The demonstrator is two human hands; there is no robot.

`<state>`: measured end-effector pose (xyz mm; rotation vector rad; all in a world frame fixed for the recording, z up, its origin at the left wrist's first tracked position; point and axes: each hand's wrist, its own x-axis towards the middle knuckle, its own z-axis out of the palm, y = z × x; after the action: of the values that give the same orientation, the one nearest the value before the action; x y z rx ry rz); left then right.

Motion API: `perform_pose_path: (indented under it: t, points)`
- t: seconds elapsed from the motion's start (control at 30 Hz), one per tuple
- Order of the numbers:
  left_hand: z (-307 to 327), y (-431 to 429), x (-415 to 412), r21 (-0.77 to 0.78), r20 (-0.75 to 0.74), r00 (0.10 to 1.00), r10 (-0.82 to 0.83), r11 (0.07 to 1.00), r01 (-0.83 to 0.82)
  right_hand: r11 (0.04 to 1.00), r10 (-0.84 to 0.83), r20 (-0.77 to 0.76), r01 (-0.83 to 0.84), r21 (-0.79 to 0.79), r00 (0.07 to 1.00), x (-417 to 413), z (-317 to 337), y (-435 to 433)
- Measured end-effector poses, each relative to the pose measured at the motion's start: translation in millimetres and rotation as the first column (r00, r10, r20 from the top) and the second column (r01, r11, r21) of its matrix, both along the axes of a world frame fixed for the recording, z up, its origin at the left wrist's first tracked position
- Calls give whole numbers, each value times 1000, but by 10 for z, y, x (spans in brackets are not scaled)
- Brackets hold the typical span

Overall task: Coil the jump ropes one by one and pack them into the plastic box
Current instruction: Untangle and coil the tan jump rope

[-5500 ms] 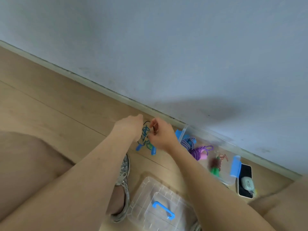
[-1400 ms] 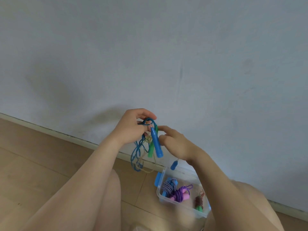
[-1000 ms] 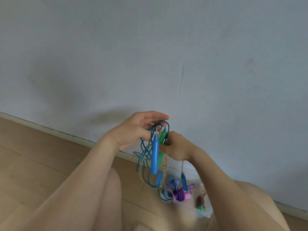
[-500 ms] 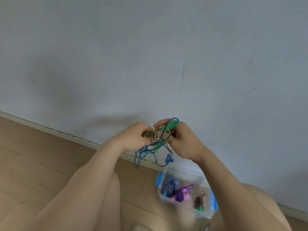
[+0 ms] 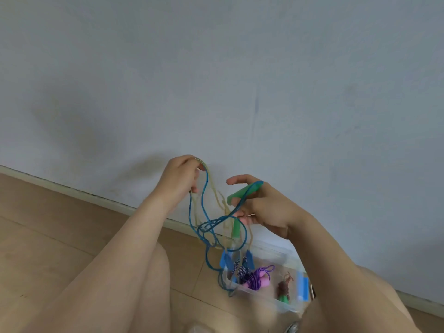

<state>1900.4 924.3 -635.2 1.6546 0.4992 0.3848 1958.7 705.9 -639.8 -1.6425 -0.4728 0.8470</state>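
A blue rope (image 5: 204, 210) and a pale yellow rope (image 5: 217, 195) hang tangled together in loose loops between my hands, in front of the wall. My left hand (image 5: 180, 179) pinches the top of both ropes. My right hand (image 5: 262, 207) grips a green handle (image 5: 242, 193), and a second green handle (image 5: 236, 227) dangles below it. Two blue handles (image 5: 248, 259) hang at the bottom, just above the clear plastic box (image 5: 286, 306) on the floor. The box holds coiled ropes: a striped blue-white one (image 5: 240, 270), a purple one with pink handles (image 5: 258, 280) and a brown one with a green handle (image 5: 283, 289).
A grey wall (image 5: 240, 80) meets the wooden floor (image 5: 43, 224) at a pale skirting board. My bare knees frame the box on both sides. A dark phone edge (image 5: 313, 292) shows to the right of the box.
My hands have drawn apart, the left one rising. The bunched ropes have opened into long hanging loops, and the blue handles have dropped down to the box.
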Motion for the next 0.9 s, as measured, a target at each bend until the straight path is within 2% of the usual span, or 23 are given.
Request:
perform_pose_path:
  t: [0.17, 0.33, 0.47, 0.57, 0.63, 0.8, 0.9]
  points:
    - [5, 67, -2, 20, 43, 952, 302, 953, -303, 991, -40, 124, 55, -119, 991, -1, 35, -19]
    - [-19, 66, 5, 30, 47, 955, 294, 955, -296, 969, -189, 104, 203, -143, 976, -3, 66, 35]
    - [37, 29, 15, -119, 28, 951, 307, 946, -301, 949, -239, 224, 276, -151, 945, -1, 18, 27]
    - [67, 52, 0, -280, 20, 938, 346, 903, -327, 912, -96, 413, 246, -327, 905, 57, -95, -8]
    - [87, 60, -9, -333, 28, 942, 333, 892, -306, 829, 45, 495, 244, -503, 868, 90, -169, -6]
    - [136, -32, 1, -345, 44, 969, 242, 914, -213, 686, 174, 530, 284, -670, 830, 70, -181, 31]
    - [138, -82, -15, -397, 57, 991, 124, 913, -92, 635, 280, 473, 209, -744, 835, 25, -137, 49]
